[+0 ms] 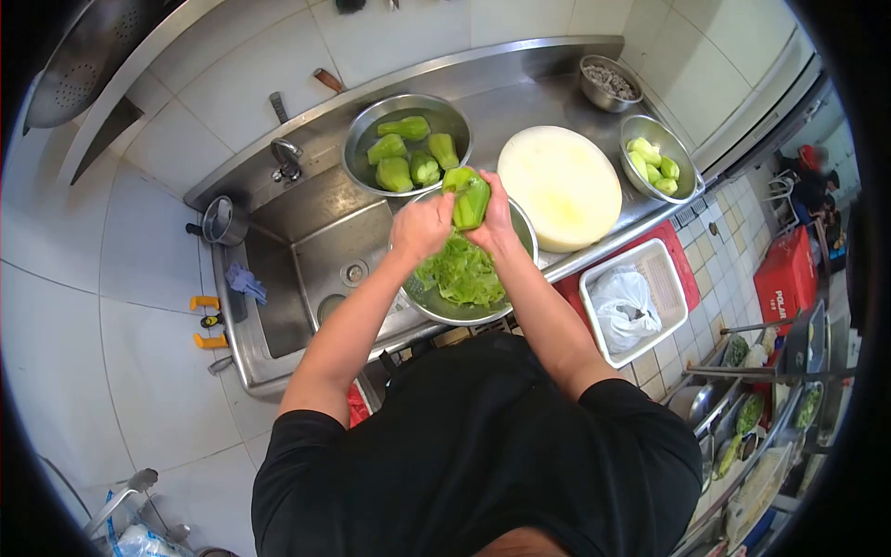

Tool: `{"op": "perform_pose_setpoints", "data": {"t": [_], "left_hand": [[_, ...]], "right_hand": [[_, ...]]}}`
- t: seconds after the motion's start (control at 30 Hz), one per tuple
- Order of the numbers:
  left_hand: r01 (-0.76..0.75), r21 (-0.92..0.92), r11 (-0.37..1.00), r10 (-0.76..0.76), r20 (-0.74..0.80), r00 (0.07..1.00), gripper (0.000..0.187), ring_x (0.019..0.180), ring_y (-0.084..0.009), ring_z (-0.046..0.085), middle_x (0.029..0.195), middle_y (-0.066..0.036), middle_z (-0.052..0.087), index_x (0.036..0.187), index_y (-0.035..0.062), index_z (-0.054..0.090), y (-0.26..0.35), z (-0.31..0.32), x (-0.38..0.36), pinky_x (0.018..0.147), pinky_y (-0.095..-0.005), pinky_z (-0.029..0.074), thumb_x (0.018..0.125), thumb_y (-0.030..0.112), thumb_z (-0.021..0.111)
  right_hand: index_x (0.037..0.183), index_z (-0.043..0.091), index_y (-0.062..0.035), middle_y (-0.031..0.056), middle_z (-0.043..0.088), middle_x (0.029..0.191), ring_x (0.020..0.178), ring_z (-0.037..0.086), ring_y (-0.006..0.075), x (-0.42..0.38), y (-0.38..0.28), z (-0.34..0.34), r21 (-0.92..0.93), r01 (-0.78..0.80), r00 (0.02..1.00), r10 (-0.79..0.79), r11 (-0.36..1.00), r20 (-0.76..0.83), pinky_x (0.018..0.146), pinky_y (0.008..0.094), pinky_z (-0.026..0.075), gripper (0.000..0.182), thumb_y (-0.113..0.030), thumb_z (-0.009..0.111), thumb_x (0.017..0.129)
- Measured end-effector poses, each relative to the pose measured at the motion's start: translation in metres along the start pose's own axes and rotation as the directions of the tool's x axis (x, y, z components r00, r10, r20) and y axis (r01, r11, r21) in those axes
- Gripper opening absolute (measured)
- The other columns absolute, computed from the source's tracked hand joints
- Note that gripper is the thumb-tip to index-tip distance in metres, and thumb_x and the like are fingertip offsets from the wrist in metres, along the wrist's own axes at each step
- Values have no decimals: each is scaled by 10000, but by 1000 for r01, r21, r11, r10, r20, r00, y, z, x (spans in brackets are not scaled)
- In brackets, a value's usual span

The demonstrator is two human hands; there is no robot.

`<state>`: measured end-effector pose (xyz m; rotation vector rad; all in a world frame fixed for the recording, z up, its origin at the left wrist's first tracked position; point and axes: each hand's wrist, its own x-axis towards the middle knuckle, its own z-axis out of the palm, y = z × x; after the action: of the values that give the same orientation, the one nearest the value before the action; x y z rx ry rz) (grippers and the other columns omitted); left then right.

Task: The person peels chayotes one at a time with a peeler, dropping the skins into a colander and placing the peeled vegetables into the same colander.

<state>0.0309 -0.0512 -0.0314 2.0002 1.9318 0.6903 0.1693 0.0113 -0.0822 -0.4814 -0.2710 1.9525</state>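
Note:
My right hand (496, 215) is wrapped round a green chayote (471, 202), held above a metal bowl (527, 243). Beside it, my left hand (422, 226) is closed near the chayote's left side; what it grips, if anything, is hidden by the fingers. Light green peelings (461, 272) fill much of the bowl underneath. Just behind, a second metal bowl (357, 130) holds several unpeeled green chayotes (393, 173). Paler, peeled-looking chayotes (665, 167) lie in a bowl (691, 192) at the right end of the counter.
A thick round cutting board (560, 186) lies right of my hands. Left is the steel sink (320, 251) with its faucet (286, 158). A small bowl (608, 82) stands in the back corner. A white basket (673, 292) with a plastic bag (626, 304) sits below the counter's edge.

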Motion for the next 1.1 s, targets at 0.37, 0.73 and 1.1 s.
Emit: {"op": "perform_pose_setpoints", "data": {"t": [0.37,0.73,1.1], "left_hand": [[37,-168,985,-44,-38,998,520,778,-479,654,801,-267,672,946,89,745,-5,-21,10,757,-568,512,1022,452,380],[127,-216,968,-129,5,992,531,807,-481,655,819,-271,667,927,89,733,-14,-8,14,729,-564,500,1023,473,379],[-14,-157,987,13,-7,1000,559,789,-494,623,781,-289,618,815,-2,652,-20,-33,27,696,-539,469,1023,459,415]], "right_hand": [[1234,532,-103,146,661,1056,861,672,349,-15,-9,23,-106,-29,999,32,994,21,784,494,568,397,-381,503,953],[1254,503,-66,143,645,1036,856,663,314,-12,-6,16,-92,-32,999,32,995,-3,756,485,567,418,-351,527,950],[1192,593,-131,117,679,1050,835,665,295,-19,-14,10,-182,-165,985,170,969,12,732,462,549,422,-465,529,942]]}}
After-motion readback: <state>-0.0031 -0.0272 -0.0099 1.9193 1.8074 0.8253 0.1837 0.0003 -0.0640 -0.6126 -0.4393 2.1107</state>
